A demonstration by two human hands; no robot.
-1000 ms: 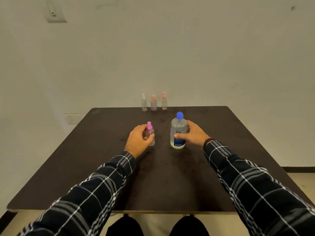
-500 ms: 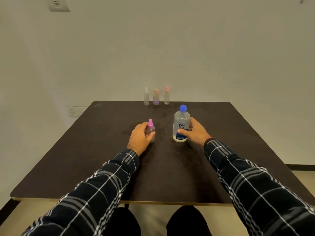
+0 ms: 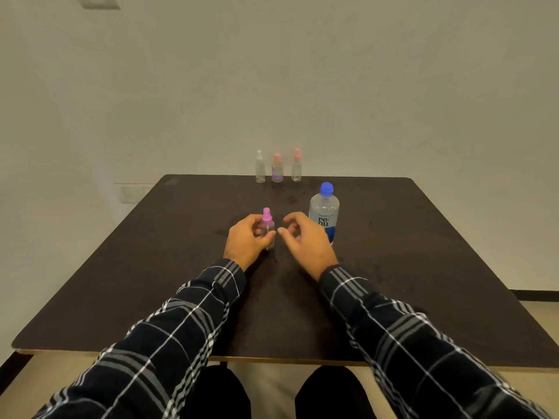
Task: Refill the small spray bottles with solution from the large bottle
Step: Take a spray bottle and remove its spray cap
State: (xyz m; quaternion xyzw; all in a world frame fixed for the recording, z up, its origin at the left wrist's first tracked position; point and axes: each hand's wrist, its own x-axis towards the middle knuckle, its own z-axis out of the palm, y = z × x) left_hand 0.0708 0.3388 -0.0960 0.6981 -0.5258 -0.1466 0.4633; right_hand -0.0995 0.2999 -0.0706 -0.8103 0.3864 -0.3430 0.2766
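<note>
A small clear spray bottle with a pink top (image 3: 267, 222) stands upright on the dark table (image 3: 151, 282), and my left hand (image 3: 246, 238) is wrapped around its body. The large clear bottle with a blue cap and blue label (image 3: 324, 211) stands upright just right of centre. My right hand (image 3: 305, 240) hovers between the two bottles, fingers apart and holding nothing, in front of the large bottle's lower left. Three more small spray bottles stand in a row at the far edge: one white-topped (image 3: 259, 167), two with orange-pink tops (image 3: 277, 168) (image 3: 296, 166).
A plain wall rises right behind the table's far edge. A wall socket (image 3: 133, 193) sits low at the left. My knees (image 3: 272, 394) show below the near edge. Bare tabletop spreads to both sides of the hands.
My right hand has let go of the large bottle and moved left toward the small pink-topped bottle. The left hand keeps its grip on that bottle.
</note>
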